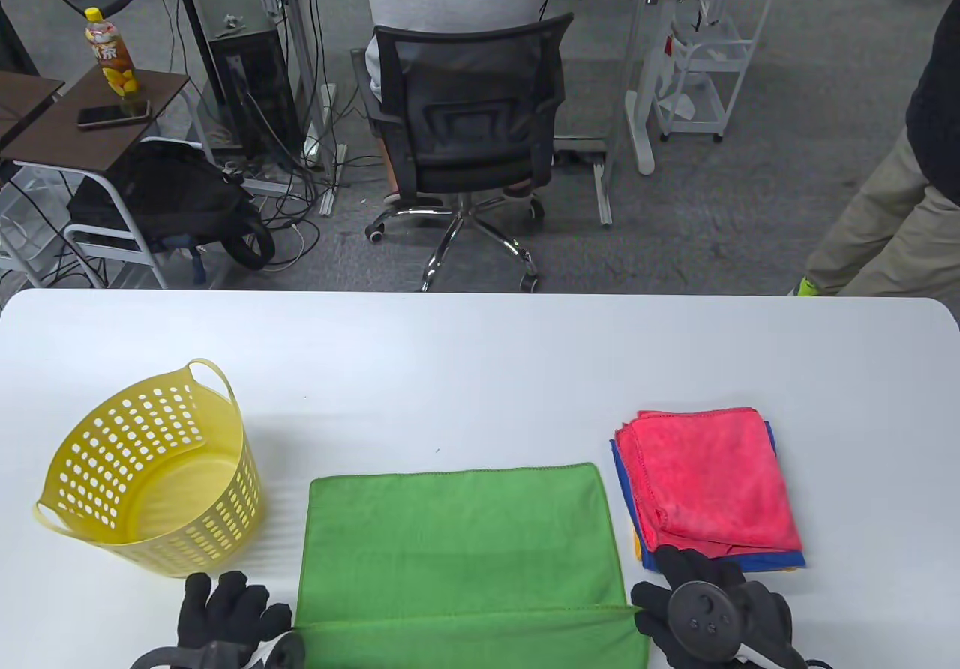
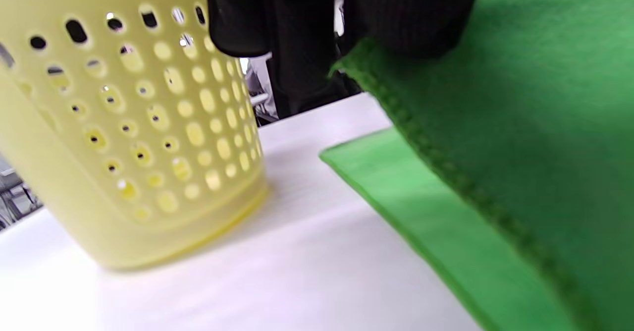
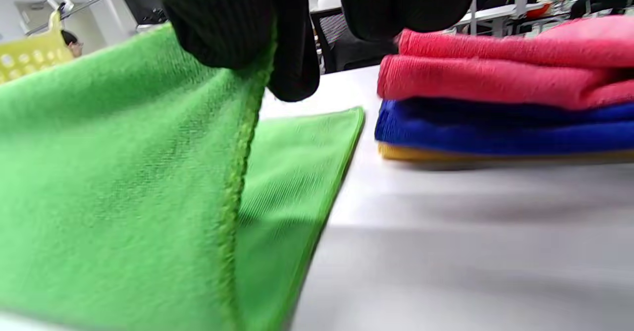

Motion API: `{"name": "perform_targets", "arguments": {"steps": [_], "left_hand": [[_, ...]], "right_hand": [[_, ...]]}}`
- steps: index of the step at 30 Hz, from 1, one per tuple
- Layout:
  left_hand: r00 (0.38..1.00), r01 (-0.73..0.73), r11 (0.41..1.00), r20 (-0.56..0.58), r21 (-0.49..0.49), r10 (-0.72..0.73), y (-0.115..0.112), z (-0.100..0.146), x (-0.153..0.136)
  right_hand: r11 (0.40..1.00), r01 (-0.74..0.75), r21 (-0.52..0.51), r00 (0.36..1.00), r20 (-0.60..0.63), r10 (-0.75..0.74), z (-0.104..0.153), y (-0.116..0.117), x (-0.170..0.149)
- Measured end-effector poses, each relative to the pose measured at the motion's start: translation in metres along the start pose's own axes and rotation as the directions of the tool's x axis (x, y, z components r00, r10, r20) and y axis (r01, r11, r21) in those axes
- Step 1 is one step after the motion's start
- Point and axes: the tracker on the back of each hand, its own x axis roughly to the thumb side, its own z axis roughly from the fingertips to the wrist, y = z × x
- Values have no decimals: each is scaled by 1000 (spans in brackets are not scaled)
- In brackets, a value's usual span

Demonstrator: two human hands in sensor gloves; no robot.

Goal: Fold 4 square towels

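A green towel lies spread at the table's front middle. Its near edge is lifted and turned over toward the far side. My left hand pinches the near left corner of the green towel. My right hand pinches the near right corner of the green towel. A stack of folded towels sits right of it: a red one on top, a blue one and a yellow one beneath.
A yellow perforated basket stands empty at the front left, close to the green towel. Beyond the white table are an office chair with a seated person, and another person at the right.
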Motion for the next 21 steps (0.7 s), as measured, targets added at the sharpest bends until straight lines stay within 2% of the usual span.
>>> {"name": "perform_targets", "arguments": {"steps": [2,6,9,12,14,16,19,21], "left_hand": [[999,26,1000,-30,14,-25,2,-14,1],[993,23,1000,-119,17,-21,4,-59,6],[968,4,1000,-252,-13,-7,2,-100,15],[932,-1,997,-362,-78,-27,-13,-133,28],[913,18,990,-400,-143,-74,-27,-145,34],[923,9,984,-377,-180,-77,-36,-147,36],[940,-62,990,-342,-131,14,-46,-139,34],[944,-107,988,-324,-113,65,-49,-134,29]], "right_hand": [[1000,4,-25,999,-35,-5,-13,-6,-1],[997,-66,-36,991,-115,61,-60,-12,-2],[992,-120,-47,977,-185,110,-102,-9,-7],[990,-129,-57,956,-272,109,-137,3,-14],[991,-131,-3,944,-306,124,-146,11,-18],[991,-133,21,945,-297,133,-144,15,-17],[990,-140,26,960,-240,143,-127,18,-10],[982,-170,84,964,-195,183,-119,26,-1]]}}
